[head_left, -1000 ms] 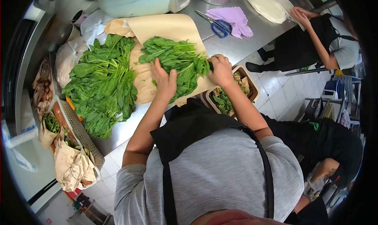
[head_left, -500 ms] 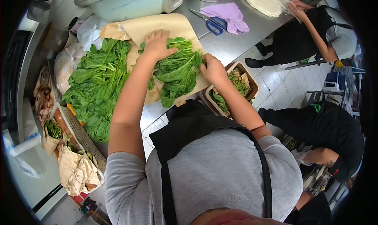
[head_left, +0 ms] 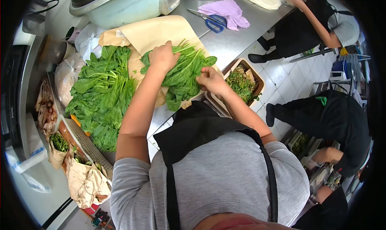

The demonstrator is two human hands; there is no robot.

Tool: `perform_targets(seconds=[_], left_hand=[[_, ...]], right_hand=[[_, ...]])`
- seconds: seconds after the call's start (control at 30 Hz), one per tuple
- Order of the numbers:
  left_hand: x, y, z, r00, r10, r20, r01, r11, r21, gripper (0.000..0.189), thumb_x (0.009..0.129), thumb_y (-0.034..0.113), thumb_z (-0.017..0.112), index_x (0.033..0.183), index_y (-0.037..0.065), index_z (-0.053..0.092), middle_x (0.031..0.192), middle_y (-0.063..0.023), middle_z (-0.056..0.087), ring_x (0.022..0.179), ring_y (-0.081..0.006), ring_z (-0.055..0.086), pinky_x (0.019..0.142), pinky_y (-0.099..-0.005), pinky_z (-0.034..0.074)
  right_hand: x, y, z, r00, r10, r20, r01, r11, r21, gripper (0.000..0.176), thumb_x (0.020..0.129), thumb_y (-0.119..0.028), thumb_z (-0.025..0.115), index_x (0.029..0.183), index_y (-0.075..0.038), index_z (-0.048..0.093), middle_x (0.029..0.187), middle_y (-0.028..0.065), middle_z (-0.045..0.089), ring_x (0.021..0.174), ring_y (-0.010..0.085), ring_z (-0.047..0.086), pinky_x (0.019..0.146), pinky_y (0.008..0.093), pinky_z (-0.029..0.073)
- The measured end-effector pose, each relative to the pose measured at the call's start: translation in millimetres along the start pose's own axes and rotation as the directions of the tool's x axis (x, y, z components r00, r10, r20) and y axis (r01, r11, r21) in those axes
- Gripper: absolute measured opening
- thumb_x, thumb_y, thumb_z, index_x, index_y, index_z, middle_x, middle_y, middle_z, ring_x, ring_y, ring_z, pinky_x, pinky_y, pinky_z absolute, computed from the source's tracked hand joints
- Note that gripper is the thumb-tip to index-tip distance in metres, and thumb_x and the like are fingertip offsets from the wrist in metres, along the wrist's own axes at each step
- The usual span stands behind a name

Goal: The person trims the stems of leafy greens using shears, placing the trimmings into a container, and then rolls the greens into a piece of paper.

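A smaller pile of spinach (head_left: 183,75), with leaves and pale stems, lies on brown paper (head_left: 169,26). My left hand (head_left: 164,57) rests on the far left part of this pile, its fingers curled around some of the spinach. At the pile's right edge, my right hand (head_left: 212,81) has its thumb and fingers pinched together on a leaf. A larger heap of spinach (head_left: 102,93) spreads to the left of my left forearm.
Blue-handled scissors (head_left: 213,21) and a purple cloth (head_left: 227,12) lie on the metal counter (head_left: 225,41). Below its right edge stands a bin (head_left: 257,94) with plant scraps. A pale tub (head_left: 124,6) sits behind. Two co-workers (head_left: 303,33) are on the right.
My left hand has gone from spread flat to curled on the spinach. My right hand has moved slightly left and down along the pile's edge. The view has shifted a little.
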State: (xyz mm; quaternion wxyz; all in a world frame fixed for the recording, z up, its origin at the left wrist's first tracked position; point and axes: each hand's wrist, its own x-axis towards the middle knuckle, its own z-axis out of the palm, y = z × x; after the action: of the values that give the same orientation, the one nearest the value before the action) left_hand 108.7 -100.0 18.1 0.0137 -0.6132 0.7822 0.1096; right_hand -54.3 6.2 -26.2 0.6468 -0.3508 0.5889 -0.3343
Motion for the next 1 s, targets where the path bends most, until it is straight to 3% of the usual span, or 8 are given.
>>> perform_targets(seconds=[0.1,0.17,0.27,0.53,0.7,0.83,0.9,1.0], left_hand=[[-3,-2,3,0.993,0.072,-0.094,-0.050,0.974,0.222,0.046,0.075,0.042,0.051,0.107,0.010,0.053,0.109,-0.0157,0.052,0.106,-0.0318,0.045,0.086,-0.0462,0.034],[1,-10,24,0.939,0.197,-0.283,-0.092,0.934,0.346,0.047,0.075,0.044,0.050,0.107,0.009,0.054,0.108,-0.0151,0.053,0.105,-0.0307,0.046,0.085,-0.0450,0.036],[10,-2,1,0.980,-0.001,0.201,-0.007,0.999,0.037,0.045,0.074,0.044,0.052,0.103,0.010,0.056,0.110,-0.0133,0.053,0.106,-0.0277,0.047,0.087,-0.0429,0.036],[11,2,5,0.976,0.208,0.072,-0.190,0.962,-0.195,0.041,0.073,0.037,0.056,0.103,0.009,0.055,0.100,-0.0154,0.056,0.095,-0.0313,0.051,0.080,-0.0395,0.041],[8,-2,37,0.970,0.199,-0.143,-0.230,0.940,-0.253,0.035,0.074,0.032,0.056,0.100,0.008,0.055,0.098,-0.0160,0.056,0.093,-0.0315,0.051,0.081,-0.0391,0.039],[11,-8,38,0.959,0.192,-0.206,-0.261,0.883,-0.389,0.031,0.073,0.029,0.057,0.096,0.009,0.058,0.097,-0.0112,0.057,0.094,-0.0283,0.050,0.081,-0.0416,0.037],[9,-8,39,0.951,0.193,-0.240,-0.278,0.875,-0.397,0.028,0.073,0.028,0.058,0.094,0.010,0.060,0.096,-0.0082,0.057,0.095,-0.0265,0.050,0.081,-0.0426,0.035],[9,-8,43,0.939,0.195,-0.285,-0.292,0.888,-0.356,0.025,0.073,0.027,0.058,0.093,0.011,0.060,0.096,-0.0058,0.058,0.094,-0.0260,0.049,0.082,-0.0423,0.032]], right_hand=[[1,25,2,0.955,-0.258,-0.148,0.186,0.906,-0.379,0.065,0.072,-0.018,0.064,0.122,0.004,0.028,0.105,0.0179,0.046,0.089,0.0227,0.051,0.073,0.0313,0.044],[-15,2,9,0.996,-0.020,-0.083,0.026,0.997,0.072,0.068,0.079,-0.016,0.055,0.130,0.004,0.015,0.110,0.0145,0.042,0.090,0.0197,0.046,0.079,0.0346,0.040],[-15,-12,17,0.990,0.134,0.048,-0.138,0.821,0.554,0.058,0.081,-0.015,0.049,0.128,0.000,0.020,0.110,0.0122,0.042,0.094,0.0220,0.045,0.082,0.0359,0.038],[-3,-22,43,1.000,-0.011,-0.007,0.013,0.708,0.706,0.044,0.077,-0.007,0.049,0.117,-0.009,0.032,0.108,0.0068,0.046,0.093,0.0211,0.046,0.078,0.0373,0.038],[12,-4,19,0.996,-0.018,-0.089,0.007,0.993,-0.119,0.031,0.075,-0.014,0.055,0.103,-0.004,0.048,0.090,0.0119,0.056,0.075,0.0234,0.054,0.068,0.0331,0.044],[-6,-52,-11,0.983,-0.152,-0.107,0.003,0.588,-0.809,0.019,0.073,-0.021,0.058,0.080,-0.003,0.061,0.076,0.0130,0.058,0.064,0.0297,0.054,0.065,0.0350,0.045],[13,-56,-16,0.760,-0.639,-0.116,0.240,0.441,-0.865,0.018,0.072,-0.024,0.057,0.077,-0.007,0.063,0.080,0.0084,0.058,0.074,0.0297,0.053,0.067,0.0383,0.043],[59,-69,-8,0.371,-0.895,0.247,0.357,-0.108,-0.928,0.016,0.070,-0.023,0.055,0.075,-0.010,0.063,0.083,0.0038,0.057,0.086,0.0235,0.049,0.072,0.0368,0.040]])
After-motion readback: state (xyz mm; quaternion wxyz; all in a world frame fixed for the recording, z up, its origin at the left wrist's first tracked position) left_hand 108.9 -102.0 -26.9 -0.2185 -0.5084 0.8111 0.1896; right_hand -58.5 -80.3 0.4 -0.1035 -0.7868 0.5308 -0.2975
